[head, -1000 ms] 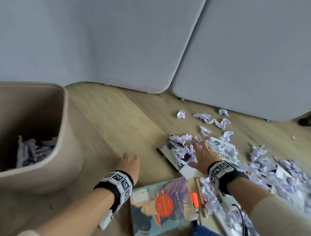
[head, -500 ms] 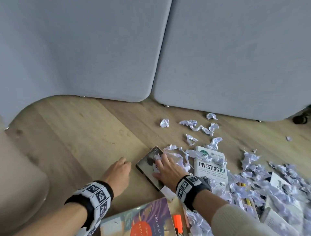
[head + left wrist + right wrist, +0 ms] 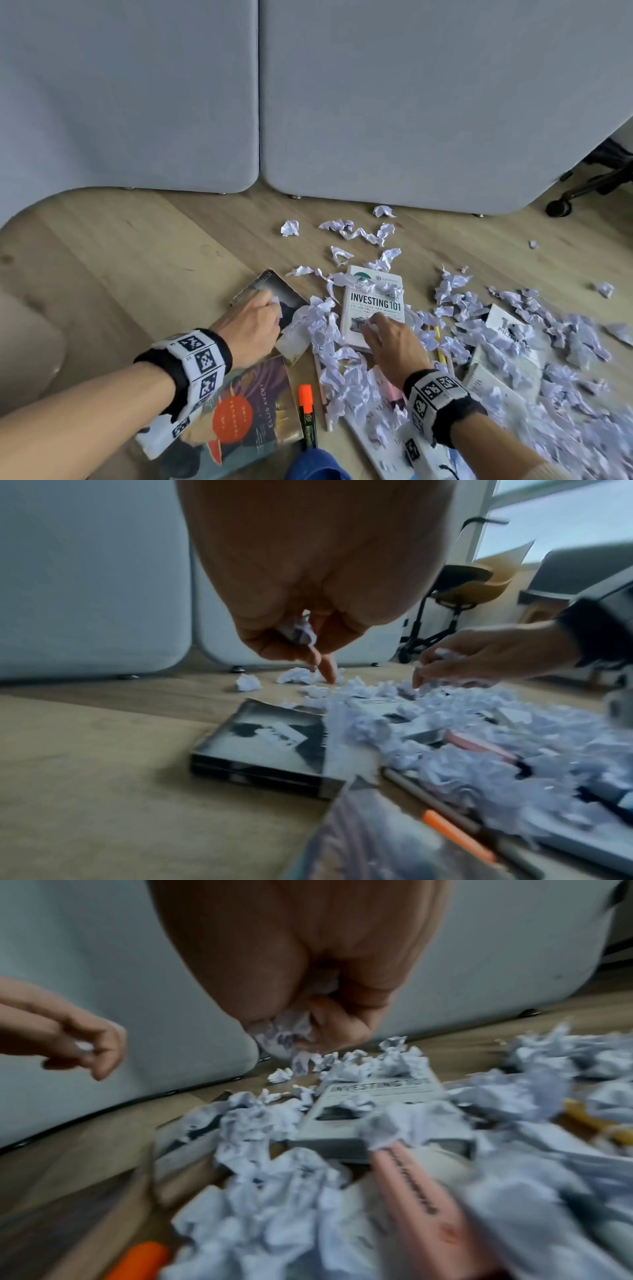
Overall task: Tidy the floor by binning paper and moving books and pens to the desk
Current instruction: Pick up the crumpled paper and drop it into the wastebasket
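White crumpled paper scraps fill both fists: my left hand (image 3: 251, 322) over the dark book (image 3: 274, 291), my right hand (image 3: 394, 339) at three o'clock on the Investing 101 book (image 3: 375, 305).

bare floor (image 3: 137, 260) left, crumpled paper (image 3: 513, 359) and books (image 3: 375, 305) crowding right

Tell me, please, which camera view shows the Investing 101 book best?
The head view: the Investing 101 book lies face up on the floor with its title sharp, paper scraps on and beside it, and the right hand at its near edge. The right wrist view shows it blurred, at a low angle. The left wrist view shows only a sliver among scraps.
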